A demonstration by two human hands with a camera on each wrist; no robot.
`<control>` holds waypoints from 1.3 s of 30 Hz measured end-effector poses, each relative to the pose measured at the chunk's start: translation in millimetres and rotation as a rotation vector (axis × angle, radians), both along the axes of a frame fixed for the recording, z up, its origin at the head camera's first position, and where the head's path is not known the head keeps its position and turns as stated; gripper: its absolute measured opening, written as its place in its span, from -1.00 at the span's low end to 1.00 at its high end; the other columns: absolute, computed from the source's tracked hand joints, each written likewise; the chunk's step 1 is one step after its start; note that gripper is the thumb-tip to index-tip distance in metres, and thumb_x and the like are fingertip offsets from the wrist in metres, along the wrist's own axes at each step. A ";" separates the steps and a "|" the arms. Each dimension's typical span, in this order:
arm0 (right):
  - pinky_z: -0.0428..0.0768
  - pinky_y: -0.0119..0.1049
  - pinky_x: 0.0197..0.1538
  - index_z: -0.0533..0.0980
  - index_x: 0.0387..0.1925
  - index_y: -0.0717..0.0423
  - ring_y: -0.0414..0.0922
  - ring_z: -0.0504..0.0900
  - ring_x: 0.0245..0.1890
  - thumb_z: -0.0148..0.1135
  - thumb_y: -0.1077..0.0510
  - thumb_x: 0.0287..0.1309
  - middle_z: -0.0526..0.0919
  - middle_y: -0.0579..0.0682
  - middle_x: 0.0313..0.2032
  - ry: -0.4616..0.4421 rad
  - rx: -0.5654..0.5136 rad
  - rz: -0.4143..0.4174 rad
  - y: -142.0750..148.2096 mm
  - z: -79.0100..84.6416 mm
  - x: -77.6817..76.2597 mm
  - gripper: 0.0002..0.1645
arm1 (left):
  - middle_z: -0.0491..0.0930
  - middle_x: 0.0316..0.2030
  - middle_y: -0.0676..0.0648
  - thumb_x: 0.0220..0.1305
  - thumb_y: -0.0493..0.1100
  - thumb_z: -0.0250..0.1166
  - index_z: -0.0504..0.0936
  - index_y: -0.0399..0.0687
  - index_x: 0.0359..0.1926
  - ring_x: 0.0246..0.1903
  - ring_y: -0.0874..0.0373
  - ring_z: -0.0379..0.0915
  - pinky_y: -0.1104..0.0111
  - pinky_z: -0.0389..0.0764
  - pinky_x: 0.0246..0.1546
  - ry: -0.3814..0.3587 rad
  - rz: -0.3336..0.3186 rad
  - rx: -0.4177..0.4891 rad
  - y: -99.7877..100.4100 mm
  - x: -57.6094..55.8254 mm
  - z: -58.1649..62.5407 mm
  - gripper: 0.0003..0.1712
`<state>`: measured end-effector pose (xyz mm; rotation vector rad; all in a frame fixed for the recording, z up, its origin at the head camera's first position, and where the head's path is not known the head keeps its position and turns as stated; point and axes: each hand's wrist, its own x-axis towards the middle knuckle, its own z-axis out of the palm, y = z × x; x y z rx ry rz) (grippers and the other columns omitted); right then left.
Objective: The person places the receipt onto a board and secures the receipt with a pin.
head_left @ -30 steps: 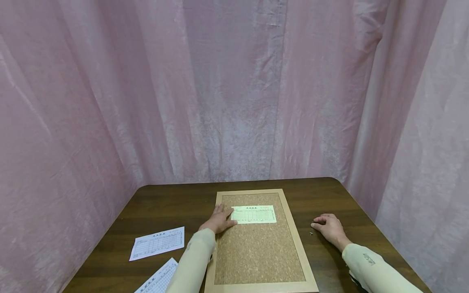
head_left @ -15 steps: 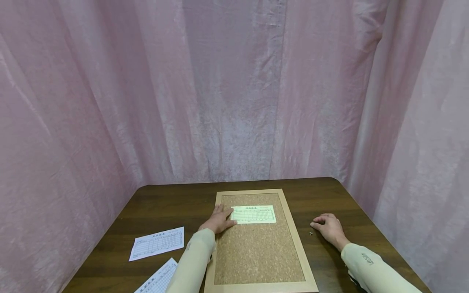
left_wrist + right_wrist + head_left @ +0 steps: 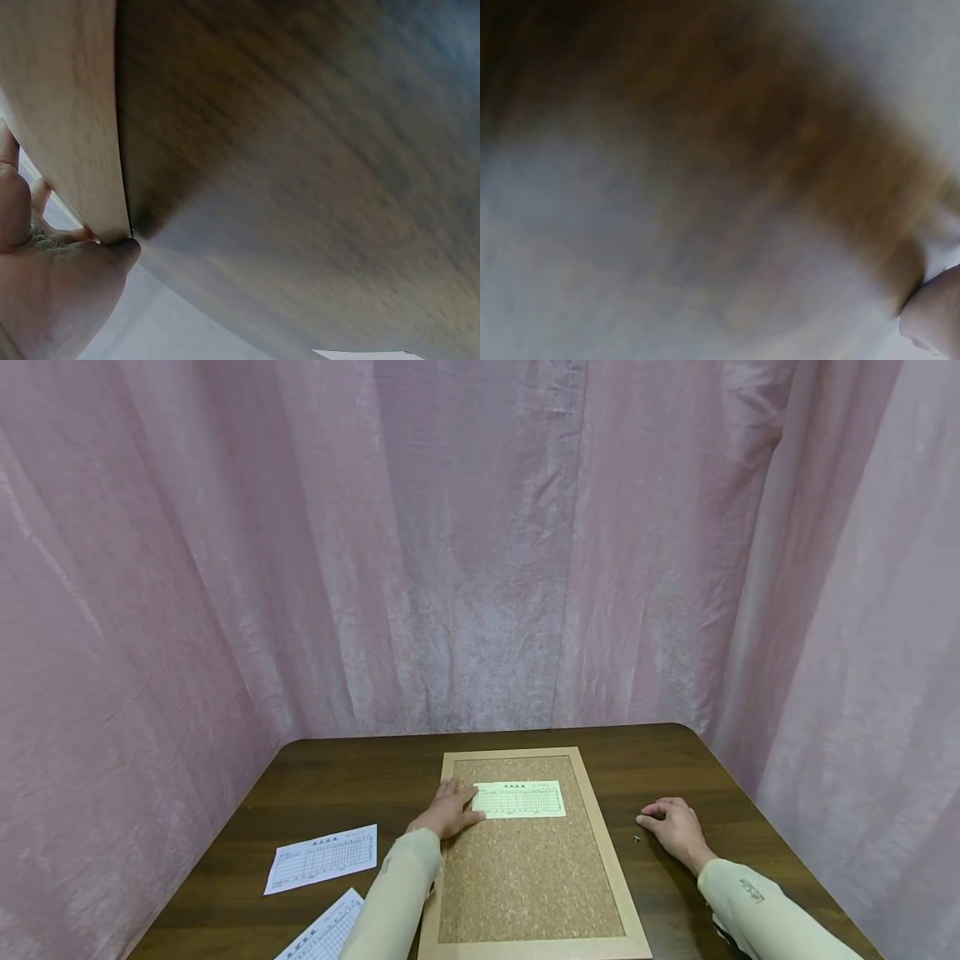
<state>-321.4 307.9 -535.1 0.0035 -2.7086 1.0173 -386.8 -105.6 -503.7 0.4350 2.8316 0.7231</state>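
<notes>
A wood-framed cork board (image 3: 532,881) lies flat on the table. On its upper part is a pale green printed form slip (image 3: 519,799). My left hand (image 3: 444,814) rests across the board's left frame with fingers extended, its thumb and a fingertip at the slip's left edge. The left wrist view shows this hand (image 3: 60,292) against the wooden frame edge (image 3: 75,112). Right of the board, my right hand (image 3: 675,831) rests on the tabletop with loosely curled fingers. Just beside its thumb lies a tiny metallic piece (image 3: 637,838), too small to identify. The right wrist view is mostly blurred.
Two white printed form slips lie left of the board: one upper slip (image 3: 322,858) and a lower slip (image 3: 330,931), partly covered by my left sleeve. The dark wooden table (image 3: 360,785) has rounded far corners. Pink curtains (image 3: 480,543) hang behind it and on both sides.
</notes>
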 end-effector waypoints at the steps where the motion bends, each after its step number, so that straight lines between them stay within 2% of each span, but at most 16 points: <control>1: 0.26 0.22 0.17 0.67 -0.26 0.32 0.31 0.40 0.10 0.36 0.19 0.20 0.52 0.36 -0.01 0.000 0.000 0.000 -0.1 0.1 0.1 -0.79 | -0.16 0.53 -0.33 0.40 0.12 0.23 0.29 -0.03 0.48 0.51 -0.25 -0.37 -0.18 -0.05 0.39 -0.002 0.002 0.001 -0.1 0.0 -0.2 -0.27; 20: 0.30 0.17 0.10 0.67 -0.33 0.28 0.28 0.44 0.04 0.39 0.15 0.17 0.56 0.31 -0.08 0.027 0.012 -0.014 -2.5 0.7 -0.7 -0.79 | -0.16 0.53 -0.32 0.40 0.13 0.23 0.29 -0.01 0.48 0.51 -0.24 -0.37 -0.19 -0.05 0.39 -0.009 0.007 -0.004 0.0 -0.5 -0.1 -0.26; 39: 0.31 0.21 0.07 0.68 -0.35 0.23 0.33 0.43 0.02 0.34 0.16 0.19 0.55 0.33 -0.07 0.044 0.033 -0.025 -2.5 -0.6 -1.1 -0.83 | -0.16 0.53 -0.33 0.40 0.12 0.23 0.29 -0.02 0.48 0.51 -0.24 -0.38 -0.20 -0.05 0.38 -0.016 0.004 0.009 -0.7 3.0 3.3 -0.26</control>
